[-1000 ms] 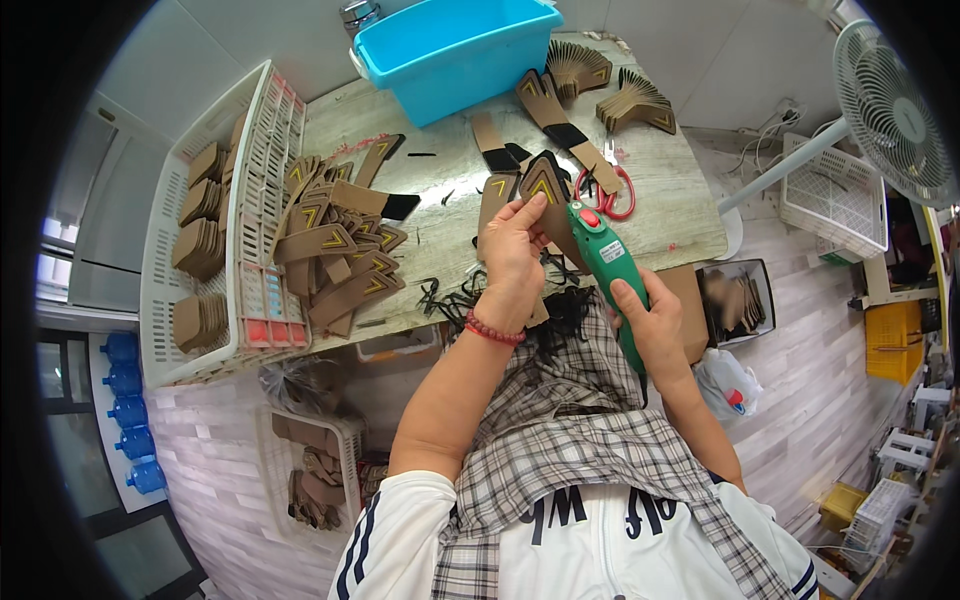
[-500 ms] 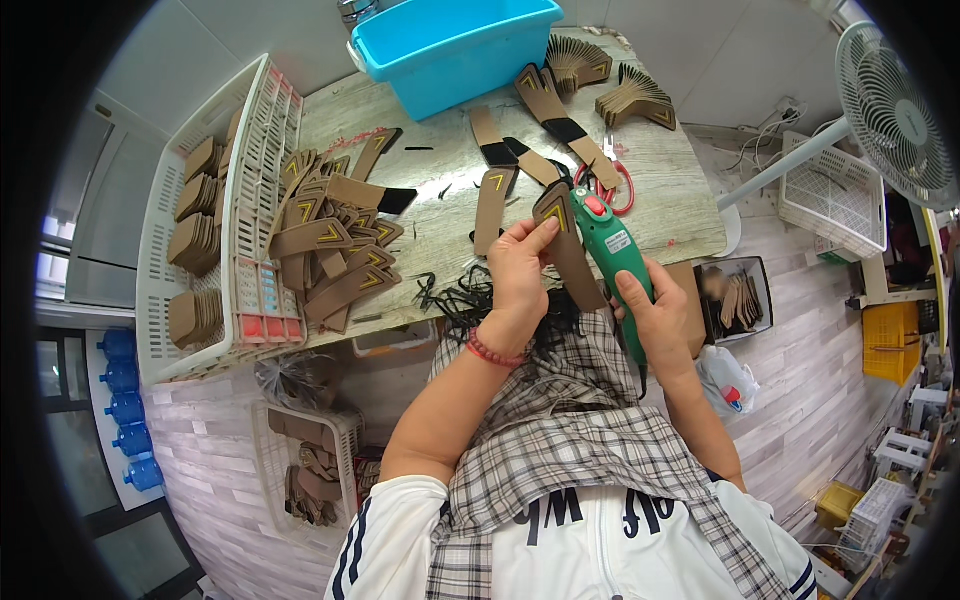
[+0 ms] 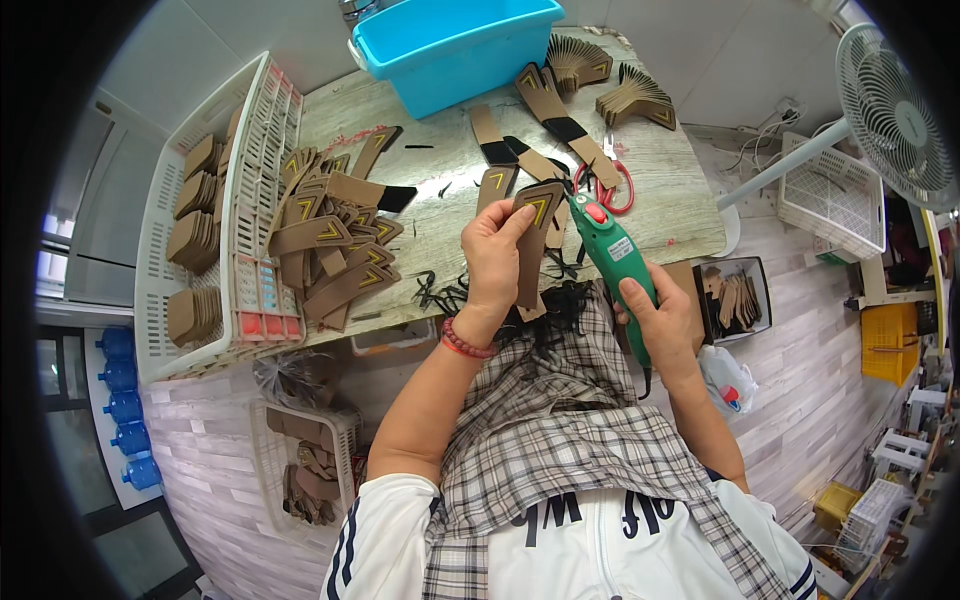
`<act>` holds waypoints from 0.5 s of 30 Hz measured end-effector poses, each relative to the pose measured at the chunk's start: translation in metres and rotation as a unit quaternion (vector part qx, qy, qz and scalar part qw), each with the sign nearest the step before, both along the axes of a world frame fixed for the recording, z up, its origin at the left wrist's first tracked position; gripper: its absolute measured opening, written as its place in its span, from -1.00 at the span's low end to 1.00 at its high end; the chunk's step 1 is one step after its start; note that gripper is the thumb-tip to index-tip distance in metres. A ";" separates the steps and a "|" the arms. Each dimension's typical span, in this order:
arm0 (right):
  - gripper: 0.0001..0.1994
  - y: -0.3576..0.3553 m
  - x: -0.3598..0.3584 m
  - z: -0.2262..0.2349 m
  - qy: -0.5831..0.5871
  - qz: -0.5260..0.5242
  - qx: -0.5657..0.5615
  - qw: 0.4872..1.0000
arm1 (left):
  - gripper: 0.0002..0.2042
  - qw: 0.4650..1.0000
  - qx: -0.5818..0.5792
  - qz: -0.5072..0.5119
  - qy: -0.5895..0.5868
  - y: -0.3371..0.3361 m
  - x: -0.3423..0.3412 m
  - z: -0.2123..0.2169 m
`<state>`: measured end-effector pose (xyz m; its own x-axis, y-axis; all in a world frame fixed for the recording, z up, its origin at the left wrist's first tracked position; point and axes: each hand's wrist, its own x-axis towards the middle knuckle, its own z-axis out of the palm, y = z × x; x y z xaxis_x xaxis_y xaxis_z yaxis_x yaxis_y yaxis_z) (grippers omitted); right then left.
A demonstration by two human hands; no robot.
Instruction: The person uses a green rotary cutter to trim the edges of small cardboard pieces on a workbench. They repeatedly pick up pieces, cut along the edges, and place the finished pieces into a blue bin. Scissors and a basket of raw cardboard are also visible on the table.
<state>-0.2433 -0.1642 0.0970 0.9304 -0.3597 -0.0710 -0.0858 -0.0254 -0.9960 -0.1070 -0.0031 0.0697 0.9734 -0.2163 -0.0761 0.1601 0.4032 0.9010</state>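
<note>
A: What is being gripped by the left hand (image 3: 490, 262)?

B: A brown strip (image 3: 530, 268) with a yellow chevron is pinched between its thumb and fingers, near the marked end. The strip is held over the near edge of the table (image 3: 430, 225), its lower end pointed toward the plaid apron (image 3: 565, 450).

A: And by the right hand (image 3: 657, 318)?

B: A green tool (image 3: 618, 258) with a red button is grasped, its fingers wrapped around the body. The tip is placed just beside the strip's marked end; whether contact is made cannot be told.

A: What else can be seen on the table?

B: Thin black scraps (image 3: 447, 293) are strewn below the hands. Red-handled scissors (image 3: 628, 182) are laid beyond the tool. A heap of similar strips (image 3: 325, 243) is piled at the left, beside a white crate (image 3: 200, 362).
</note>
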 end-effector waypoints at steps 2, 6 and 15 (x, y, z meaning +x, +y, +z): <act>-0.62 -0.002 -0.001 -0.001 -0.002 0.005 0.006 1.000 | -0.89 0.999 0.023 -0.003 -0.022 0.003 0.002 0.003; -0.61 -0.005 -0.004 0.003 0.014 0.018 -0.013 1.000 | -0.88 0.995 0.065 -0.009 -0.075 0.012 0.011 0.005; -0.62 -0.010 -0.006 0.009 0.009 0.052 -0.053 0.997 | -0.91 0.985 0.117 -0.069 -0.107 0.031 0.019 0.024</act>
<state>-0.2497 -0.1742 0.1064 0.9619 -0.2677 -0.0557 -0.0959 -0.1392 -0.9856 -0.0878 0.0282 0.0941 0.9349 -0.3492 0.0639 -0.0049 0.1675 0.9859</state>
